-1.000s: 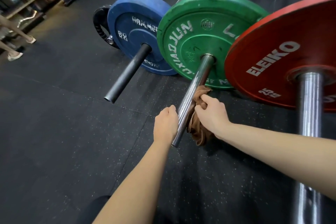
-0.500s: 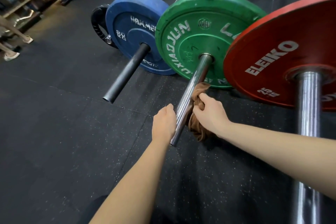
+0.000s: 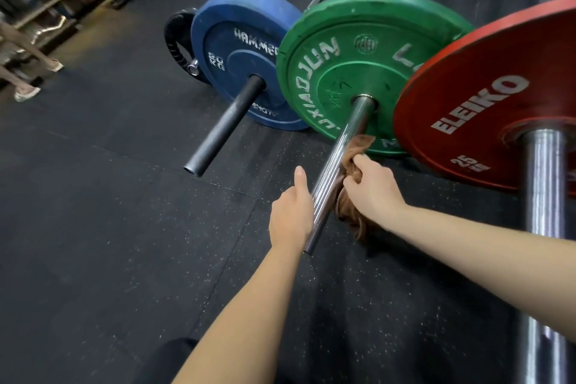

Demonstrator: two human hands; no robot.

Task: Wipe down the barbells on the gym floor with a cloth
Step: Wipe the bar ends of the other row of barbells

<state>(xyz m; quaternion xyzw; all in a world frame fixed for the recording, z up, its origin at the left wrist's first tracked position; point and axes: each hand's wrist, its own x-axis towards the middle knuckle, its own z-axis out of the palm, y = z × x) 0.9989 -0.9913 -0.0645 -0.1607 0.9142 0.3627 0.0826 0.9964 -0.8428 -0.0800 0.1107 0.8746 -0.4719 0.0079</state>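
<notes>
- Now the brown cloth (image 3: 351,206) is bunching against the right side of the middle sleeve (image 3: 338,165), near the green plate (image 3: 358,50).
- The right hand (image 3: 372,193) is clenching it; wrapping it round and sliding along the full length would, I judge, be cleaning better than dabbing one side.
- The sleeve is gleaming chrome, hanging above the floor (image 3: 124,227).
- The left hand (image 3: 291,215) is pressing its left side, thumb straight; its fingers are hidden, so I cannot tell its grip.
</notes>
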